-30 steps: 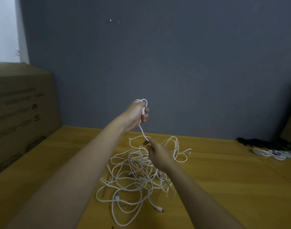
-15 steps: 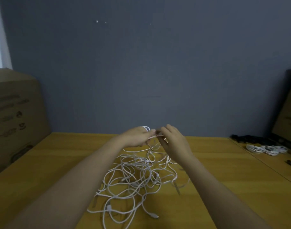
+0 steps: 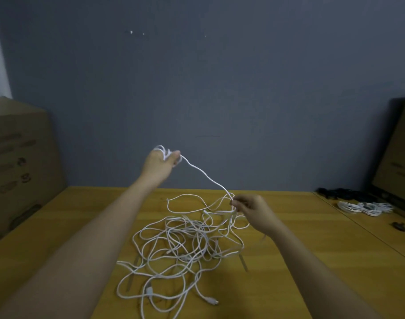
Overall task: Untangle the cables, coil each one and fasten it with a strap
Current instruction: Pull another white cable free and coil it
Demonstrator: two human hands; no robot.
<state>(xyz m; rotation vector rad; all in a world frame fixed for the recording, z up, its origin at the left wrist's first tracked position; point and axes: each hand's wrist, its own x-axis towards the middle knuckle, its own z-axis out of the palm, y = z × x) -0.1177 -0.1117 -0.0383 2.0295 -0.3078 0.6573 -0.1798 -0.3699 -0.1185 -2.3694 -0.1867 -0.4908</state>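
Left hand (image 3: 161, 161) raised, fingers curled; right hand (image 3: 254, 209) lower, fingers pinched.

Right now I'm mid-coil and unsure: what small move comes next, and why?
Probably carry the right hand up to the left hand and lay another loop there: the white cable spans between both grips, and the tangle lies loose.

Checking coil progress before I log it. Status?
Left hand raised, gripping small coil. Right hand pinching same white cable, taut between hands. Tangled pile on table, far from sorted.
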